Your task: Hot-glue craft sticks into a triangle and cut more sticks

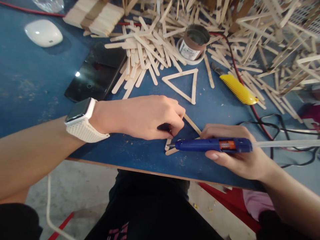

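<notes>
Left of centre on the blue tabletop (140, 151), a dark phone (96, 75) lies behind the left wrist, back from the front edge. The left hand (157, 115) curls low, its fingers pinching a wooden stick (167, 146) near the front edge, seemingly to steady it. A second stick (172, 152) meets it at a corner; the nozzle (171, 145) points there, presumably for glue. Behind, a stick triangle (180, 72) lies flat. The right hand's (240, 163) fingers close around the glue gun (197, 145), probably for aim. Farther right and back, a yellow cutter (237, 88) rests, perhaps parked within reach.
</notes>
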A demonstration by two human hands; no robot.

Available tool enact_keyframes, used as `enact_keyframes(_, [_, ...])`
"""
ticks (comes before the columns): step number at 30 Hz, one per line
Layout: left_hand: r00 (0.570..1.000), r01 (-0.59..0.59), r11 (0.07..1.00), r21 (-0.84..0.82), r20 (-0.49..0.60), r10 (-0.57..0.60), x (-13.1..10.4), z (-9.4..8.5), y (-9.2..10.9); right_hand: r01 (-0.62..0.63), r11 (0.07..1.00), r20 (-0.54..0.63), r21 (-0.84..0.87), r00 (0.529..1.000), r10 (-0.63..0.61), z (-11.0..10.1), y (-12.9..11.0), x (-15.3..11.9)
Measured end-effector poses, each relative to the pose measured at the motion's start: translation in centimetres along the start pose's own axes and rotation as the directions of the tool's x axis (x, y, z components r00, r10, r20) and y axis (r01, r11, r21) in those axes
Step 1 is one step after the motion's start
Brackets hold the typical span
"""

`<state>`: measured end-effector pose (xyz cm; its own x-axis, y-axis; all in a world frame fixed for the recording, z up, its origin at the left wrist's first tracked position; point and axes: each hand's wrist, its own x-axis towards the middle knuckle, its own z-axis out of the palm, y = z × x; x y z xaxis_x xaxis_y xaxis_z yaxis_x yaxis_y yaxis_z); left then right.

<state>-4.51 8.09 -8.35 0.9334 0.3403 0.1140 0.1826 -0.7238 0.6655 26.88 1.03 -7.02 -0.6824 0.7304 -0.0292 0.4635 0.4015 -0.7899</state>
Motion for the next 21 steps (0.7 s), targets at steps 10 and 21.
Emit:
enact_keyframes(10, [1.0, -0.01, 1.0, -0.014, -0.018, 0.01, 0.06, 0.03, -0.03, 0.028, 1.0, -0.015, 0.003, 0.999, -0.028, 0.35, 0.09, 0.05])
enact_keyframes(21, [1.0, 0.001, 1.0, 0.006, 0.003, -0.001, 0.11, -0.05, 0.05, -0.017, 0.998, -0.028, 0.057, 0.999, 0.019, 0.45, -0.12, 0.19])
